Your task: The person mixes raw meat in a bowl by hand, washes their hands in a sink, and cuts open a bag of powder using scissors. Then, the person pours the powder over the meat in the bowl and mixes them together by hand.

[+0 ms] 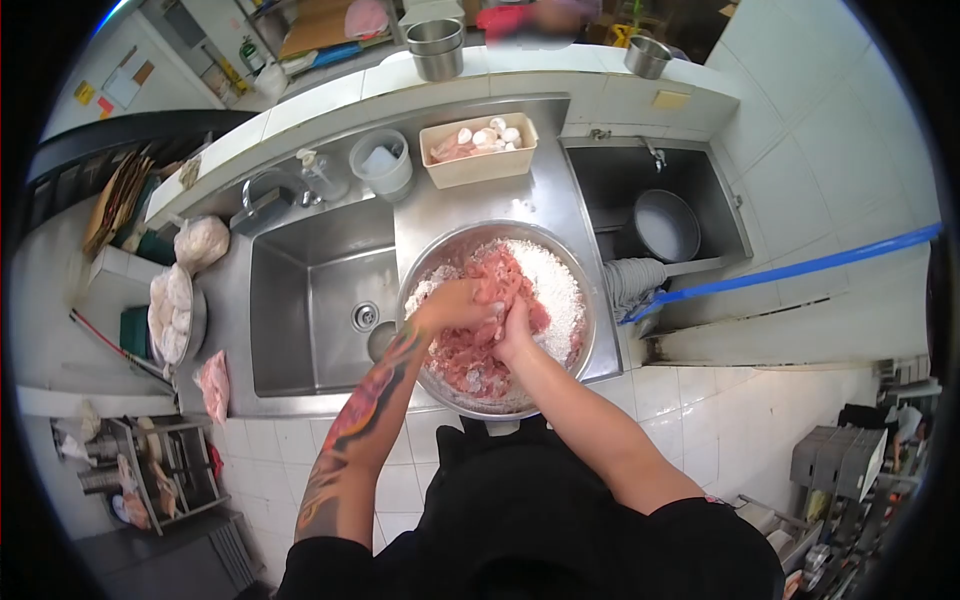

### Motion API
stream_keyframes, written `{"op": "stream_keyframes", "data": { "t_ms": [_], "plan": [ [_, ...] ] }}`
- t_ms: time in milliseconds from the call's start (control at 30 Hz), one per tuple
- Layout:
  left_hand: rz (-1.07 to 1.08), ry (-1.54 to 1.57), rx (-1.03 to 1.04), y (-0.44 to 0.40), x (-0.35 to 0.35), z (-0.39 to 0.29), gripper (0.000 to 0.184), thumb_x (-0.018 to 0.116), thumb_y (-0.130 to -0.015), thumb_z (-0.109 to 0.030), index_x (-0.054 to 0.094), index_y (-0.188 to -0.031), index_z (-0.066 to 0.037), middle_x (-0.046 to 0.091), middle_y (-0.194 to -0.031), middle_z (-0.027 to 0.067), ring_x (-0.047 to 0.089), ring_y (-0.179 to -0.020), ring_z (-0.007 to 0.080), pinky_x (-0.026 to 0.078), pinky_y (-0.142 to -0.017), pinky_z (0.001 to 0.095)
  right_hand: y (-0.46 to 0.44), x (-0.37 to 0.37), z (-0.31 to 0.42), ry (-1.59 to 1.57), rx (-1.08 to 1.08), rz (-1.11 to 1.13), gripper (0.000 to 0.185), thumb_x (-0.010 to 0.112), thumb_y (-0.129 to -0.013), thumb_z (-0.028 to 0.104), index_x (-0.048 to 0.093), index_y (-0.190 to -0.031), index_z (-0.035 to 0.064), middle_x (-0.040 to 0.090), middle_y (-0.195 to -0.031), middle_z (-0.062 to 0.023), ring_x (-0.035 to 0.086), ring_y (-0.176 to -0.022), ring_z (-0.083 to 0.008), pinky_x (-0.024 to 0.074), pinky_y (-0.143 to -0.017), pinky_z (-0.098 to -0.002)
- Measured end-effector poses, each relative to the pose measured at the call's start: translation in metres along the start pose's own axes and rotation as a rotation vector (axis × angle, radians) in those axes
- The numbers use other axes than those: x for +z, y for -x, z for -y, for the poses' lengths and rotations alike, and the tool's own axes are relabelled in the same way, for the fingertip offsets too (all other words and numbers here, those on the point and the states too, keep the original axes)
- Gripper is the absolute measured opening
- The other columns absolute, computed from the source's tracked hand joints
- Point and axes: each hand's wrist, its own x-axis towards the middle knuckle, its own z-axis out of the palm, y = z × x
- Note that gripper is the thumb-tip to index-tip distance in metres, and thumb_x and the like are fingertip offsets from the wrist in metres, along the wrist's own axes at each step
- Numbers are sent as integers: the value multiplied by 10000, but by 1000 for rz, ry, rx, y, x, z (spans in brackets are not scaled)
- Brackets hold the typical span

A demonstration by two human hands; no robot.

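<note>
Tiled kitchen with a steel bench (485,208), in the head view: beside the square sink (322,300) we see a wide metal bowl (589,325) close to the wearer's body. Inside it lies the raw pink meat (475,368), heaped from the middle toward the near side, with loose white powder (550,280) banked along the far and right parts. Left hand (458,304) and right hand (515,335) meet over the heap, both touching the meat; the left fingers bend downward into it, but the tips are hidden — we cannot tell whether either hand's fingers pinch a piece or merely press. We judge the mixing to be partway: some meat carries a pale coating, while much of it is bare and the powder remains largely unblended. Behind the bowl stands a cream tub (485,173) — its contents pinkish pieces and white rounded items.
</note>
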Motion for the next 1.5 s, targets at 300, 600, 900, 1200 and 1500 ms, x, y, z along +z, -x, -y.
{"op": "stream_keyframes", "data": {
  "t_ms": [300,600,900,1200,1500],
  "plan": [
    [-736,-486,-11,66,108,9,865,835,-653,-387,497,-1292,87,448,-1363,328,484,-1206,493,397,-1053,524,107,62,55,720,56,59,202,596,-953,273,656,-991,85,606,-756,2,563,-629,-121,461,-555,-276],
    [-777,-114,-112,9,98,18,700,808,-669,-159,488,-1271,2,477,-1295,306,581,-1074,460,515,-885,488,111,-25,106,1738,-605,-31,465,682,-887,330,569,-1221,26,605,-1123,-222,598,-1082,-324,471,-913,-401],
    [-717,396,-58,-24,96,62,526,686,-781,-63,555,-1289,-21,634,-1221,237,633,-1117,379,504,-944,393,62,-60,75,634,-166,-39,624,570,-996,408,406,-1462,26,425,-1504,-150,428,-1365,-302,348,-1131,-393],
    [-407,1022,4,22,87,26,699,639,-773,-18,392,-1426,23,567,-1278,146,554,-1184,254,440,-1020,346,-5,-35,47,135,195,-12,597,435,-990,540,577,-1342,78,638,-1289,-140,635,-1120,-296,500,-1005,-445],
    [-265,898,240,79,54,-27,712,661,-829,-114,342,-1450,25,513,-1289,192,506,-1228,286,396,-1055,360,36,16,56,281,56,139,476,595,-958,317,579,-1294,-18,681,-1181,-162,685,-1005,-295,558,-912,-405]
  ]
}}
